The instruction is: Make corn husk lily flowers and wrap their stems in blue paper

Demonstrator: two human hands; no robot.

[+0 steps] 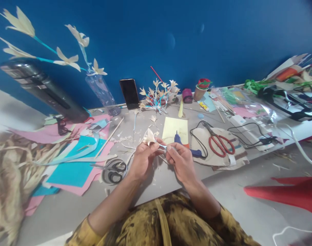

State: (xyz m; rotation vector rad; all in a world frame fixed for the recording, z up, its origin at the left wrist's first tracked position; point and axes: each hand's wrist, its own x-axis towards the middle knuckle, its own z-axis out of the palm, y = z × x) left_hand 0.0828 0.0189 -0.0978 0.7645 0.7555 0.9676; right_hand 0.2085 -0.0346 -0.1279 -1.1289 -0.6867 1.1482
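A cream artificial flower (150, 136) with a pale blue wrapped stem is held between my two hands over the table. My left hand (143, 160) pinches it just below the petals. Farther along, the fingers of my right hand (180, 159) are closed on the stem (162, 146). Beyond my right hand, a blue glue gun (177, 137) lies partly over a pale yellow sheet (168, 126). Black-handled scissors (116, 171) rest left of my left hand. Red-handled scissors (221, 145) lie on a folded cloth (204, 136) to the right.
Finished-looking flowers (157, 94) cluster by the blue wall, beside a phone (129, 94). A clear bottle (102, 90) with tall flowers and a dark flask (48, 90) stand left. Blue and pink sheets (71, 167) and dried husks (7, 191) cover the left side. A power strip (250, 131) lies right.
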